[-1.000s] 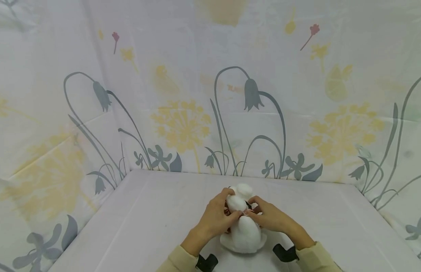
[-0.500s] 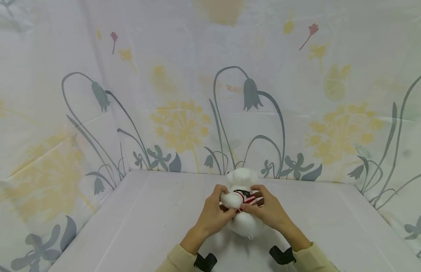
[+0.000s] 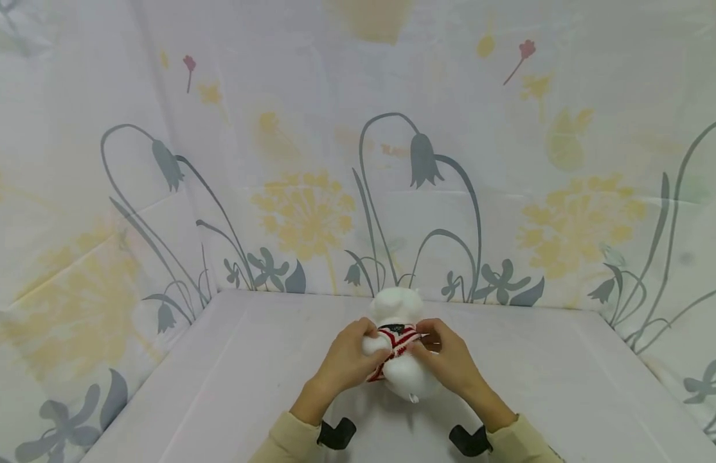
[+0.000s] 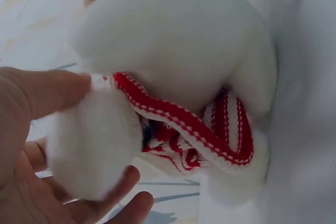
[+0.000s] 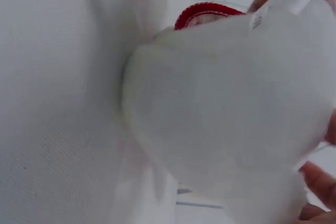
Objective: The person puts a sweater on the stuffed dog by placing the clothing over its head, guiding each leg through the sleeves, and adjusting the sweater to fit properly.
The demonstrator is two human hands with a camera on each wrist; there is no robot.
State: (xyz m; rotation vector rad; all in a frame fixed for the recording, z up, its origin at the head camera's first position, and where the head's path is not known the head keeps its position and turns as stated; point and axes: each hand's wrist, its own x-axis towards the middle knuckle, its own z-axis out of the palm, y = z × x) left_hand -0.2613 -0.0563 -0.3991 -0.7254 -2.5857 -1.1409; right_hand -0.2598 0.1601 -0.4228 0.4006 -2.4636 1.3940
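Note:
A white plush toy (image 3: pixel 397 307) in a red-and-white knitted sweater (image 3: pixel 403 335) sits between my hands, its back end on the table with a small white loop showing there. My left hand (image 3: pixel 343 357) grips a stubby white limb (image 4: pixel 92 142) between thumb and fingers, next to the sweater's loose striped edge (image 4: pixel 178 116). My right hand (image 3: pixel 450 357) pinches the sweater's other side, thumb on the knit near the toy's body. A dark patch shows on the sweater near the neck. In the right wrist view the toy's white body (image 5: pixel 215 98) hides most of that hand.
Black wrist cameras (image 3: pixel 337 434) are strapped below both beige sleeves (image 3: pixel 288 440). The white tabletop (image 3: pixel 236 373) ends at a cloth backdrop (image 3: pixel 312 212) printed with flowers, which rises behind and along both sides.
The toy has turned and tipped back, so its head stands farther up and the striped sweater shows more. Both hands have stayed on it and shifted slightly left.

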